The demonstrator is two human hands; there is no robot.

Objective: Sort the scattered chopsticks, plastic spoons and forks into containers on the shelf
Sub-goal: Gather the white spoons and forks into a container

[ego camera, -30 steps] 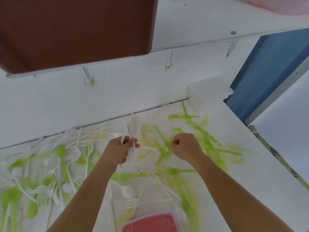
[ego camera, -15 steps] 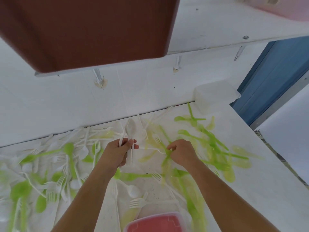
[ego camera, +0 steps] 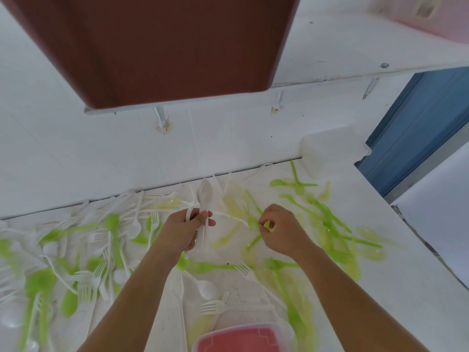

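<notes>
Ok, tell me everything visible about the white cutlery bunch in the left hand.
The white spoon bunch is glossy, slightly translucent plastic, held pointing away from the person. One oval bowl stands clear at the far end; thin handles run back through the left hand, whose fingers and thumb curl round them, and stick out at its near side. The count is unclear.

Thin, smooth white plastic on the spoons (ego camera: pixel 206 196) gripped in the left hand (ego camera: pixel 181 232) fingers. Semi see-through green plastic, bit glossy, on the utensil (ego camera: pixel 253 242) pinched at the right hand (ego camera: pixel 284 233) fingertips. Just beyond those fingertips, pale yellow see-through plastic cutlery (ego camera: pixel 232 207). Underneath, matt white tabletop (ego camera: pixel 418 288), kinda speckled. Well behind the fingers, smooth red plastic lid (ego camera: pixel 238 339).
</notes>
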